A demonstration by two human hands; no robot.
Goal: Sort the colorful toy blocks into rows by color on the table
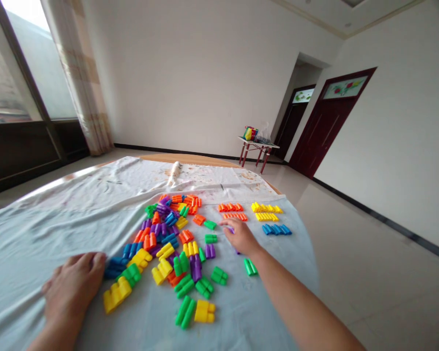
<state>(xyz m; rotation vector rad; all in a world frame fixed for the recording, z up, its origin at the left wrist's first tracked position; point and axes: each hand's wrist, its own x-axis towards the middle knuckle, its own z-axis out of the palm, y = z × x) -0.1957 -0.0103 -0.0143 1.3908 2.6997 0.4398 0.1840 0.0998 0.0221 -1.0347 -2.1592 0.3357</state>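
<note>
While left hand (72, 283) rests, right hand (241, 237) over purple pieces (231, 230)

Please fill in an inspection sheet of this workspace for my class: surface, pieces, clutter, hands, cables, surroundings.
Surface: pale blue cloth and stained white cloth over a wooden table.
Pieces: loose pile of plastic building blocks; two orange rows, two yellow rows and one blue row beyond, to the right.
Clutter: loose green blocks scattered at the pile's near side.
Hands: left hand palm-down beside blue blocks; right hand at a purple block, grip unclear.
Cables: nothing seen.
Surroundings: curtain, window, dark red door, side table bearing a clear plastic bag.
</note>
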